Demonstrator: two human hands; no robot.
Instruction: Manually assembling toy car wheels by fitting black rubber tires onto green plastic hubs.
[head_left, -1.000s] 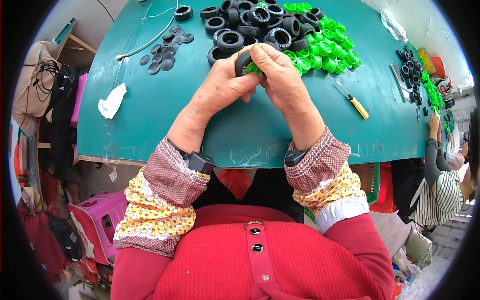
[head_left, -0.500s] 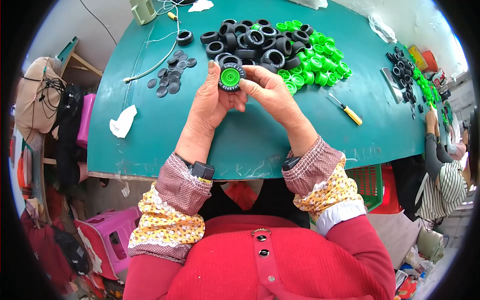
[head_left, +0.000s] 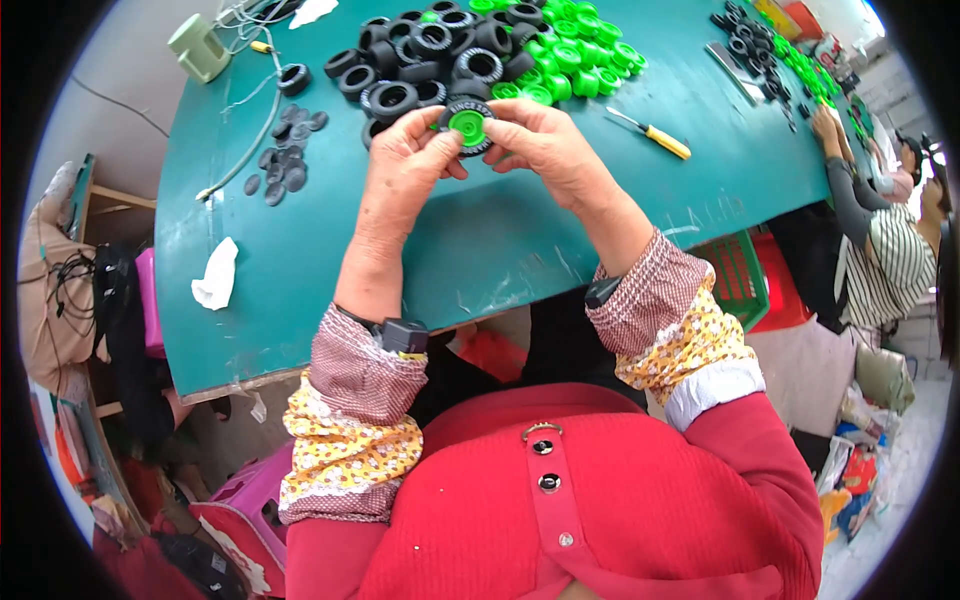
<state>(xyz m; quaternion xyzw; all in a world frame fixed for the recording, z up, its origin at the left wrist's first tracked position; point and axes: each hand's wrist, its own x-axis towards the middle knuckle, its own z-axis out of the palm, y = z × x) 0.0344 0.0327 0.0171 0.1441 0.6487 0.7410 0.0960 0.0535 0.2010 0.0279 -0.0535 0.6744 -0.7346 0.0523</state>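
Note:
Between my two hands is a small black toy tyre (head_left: 472, 104) with a bright green wheel hub (head_left: 467, 125) seated inside it. My left hand (head_left: 412, 155) grips its left side, the thumb pressing near the hub. On the other side my right hand (head_left: 540, 145) pinches the tyre, its thumb against the hub's face. Just beyond my fingers lies a heap of black tyres (head_left: 420, 70). Bright green hubs (head_left: 570, 55) are piled against that heap on the right.
Dark flat discs (head_left: 285, 155) lie left of my hands, near a loose tyre (head_left: 293, 79) and a pale cable (head_left: 240, 170). A yellow-handled screwdriver (head_left: 665, 141) lies to the right. White tissue (head_left: 215, 275) sits near the left edge. A co-worker (head_left: 895, 235) works at far right.
The view has turned and shifted, so the table's contents appear higher and further left. My left thumb has come onto the front of the wheel; both hands still hold it.

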